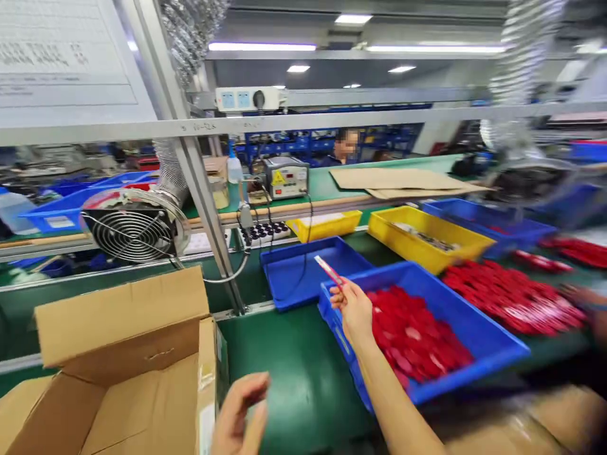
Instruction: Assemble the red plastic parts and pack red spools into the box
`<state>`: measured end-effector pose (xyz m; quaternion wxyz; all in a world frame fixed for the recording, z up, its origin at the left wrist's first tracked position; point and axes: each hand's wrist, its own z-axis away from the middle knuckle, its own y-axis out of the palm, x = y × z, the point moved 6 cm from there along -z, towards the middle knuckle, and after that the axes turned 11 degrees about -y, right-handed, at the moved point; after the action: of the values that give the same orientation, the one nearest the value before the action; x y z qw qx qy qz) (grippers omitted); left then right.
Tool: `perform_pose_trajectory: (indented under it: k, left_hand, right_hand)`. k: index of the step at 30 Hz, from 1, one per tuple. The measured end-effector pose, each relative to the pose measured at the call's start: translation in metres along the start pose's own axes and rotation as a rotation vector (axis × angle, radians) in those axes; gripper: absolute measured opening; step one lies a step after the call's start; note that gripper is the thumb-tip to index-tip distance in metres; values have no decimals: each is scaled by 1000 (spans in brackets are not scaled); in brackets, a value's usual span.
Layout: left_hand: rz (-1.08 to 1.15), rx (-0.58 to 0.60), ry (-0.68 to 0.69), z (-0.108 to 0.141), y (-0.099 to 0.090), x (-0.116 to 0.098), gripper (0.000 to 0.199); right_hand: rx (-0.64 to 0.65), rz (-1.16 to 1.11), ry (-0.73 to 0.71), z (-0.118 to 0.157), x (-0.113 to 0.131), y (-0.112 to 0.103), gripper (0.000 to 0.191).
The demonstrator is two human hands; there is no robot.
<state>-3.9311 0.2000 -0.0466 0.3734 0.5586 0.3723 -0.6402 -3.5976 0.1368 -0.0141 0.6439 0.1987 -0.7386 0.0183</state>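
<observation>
At the centre right, the right hand (355,309) grips a thin strip (328,270) in its fingers, over the blue bin (493,338). Bottom centre, the left hand's (243,414) fingers curl open, empty, beside the box (156,392).

Across the top I see a dim ceiling (427,28) with lit panels (353,19) and two long tube lights (262,47). Metal rails (332,120) cross the upper frame, joined at left by a slanted post (203,189). Silvery ducts (515,69) hang upper left and upper right. Behind, I make out blue shelving (303,142), blurred, and a green bench (327,189).
</observation>
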Motion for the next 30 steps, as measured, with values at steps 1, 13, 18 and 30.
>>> perform_pose_trajectory:
  k: [1, 13, 18, 30]
  left_hand:
    - [110, 153, -86, 6, 32, 0, 43]
    - [320, 949, -328, 150, 160, 5, 48]
    - [229, 1262, -206, 232, 211, 8, 39]
    - [-642, 1667, 971, 491, 432, -32, 39]
  right_hand:
    - [34, -46, 34, 40, 11, -18, 54]
    - [253, -135, 294, 316, 81, -161, 47]
    - [101, -54, 96, 351, 108, -248, 59]
    - [-639, 254, -19, 502, 176, -586, 30]
